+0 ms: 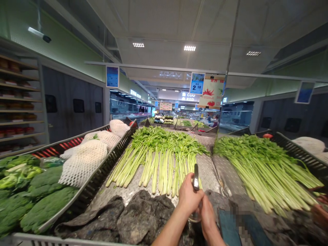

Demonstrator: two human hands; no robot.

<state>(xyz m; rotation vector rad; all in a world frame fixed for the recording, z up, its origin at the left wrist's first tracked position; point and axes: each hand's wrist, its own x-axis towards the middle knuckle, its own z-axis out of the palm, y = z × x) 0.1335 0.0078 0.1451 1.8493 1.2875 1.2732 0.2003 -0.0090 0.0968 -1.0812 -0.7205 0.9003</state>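
Observation:
My left hand (189,193) is closed around an object with a narrow dark top (196,177) and a light edge. A clear, rounded part shows below the hands and may belong to it; the exact kind is unclear. My right hand (208,213) is pressed against the left one, its fingers curled and mostly hidden. Just beyond the hands, celery (164,160) lies in a wide row on a metal tread-plate shelf (102,194), stalks toward me and leaves away. A crumpled dark grey cloth (143,215) is bunched at the near edge, left of my forearms.
To the left, a black crate (120,145) holds broccoli (51,205) and pale vegetables in white foam netting (83,160). At right a mirror (256,160) reflects the celery. Price signs (197,83) hang above. More produce displays (164,119) and people stand farther back.

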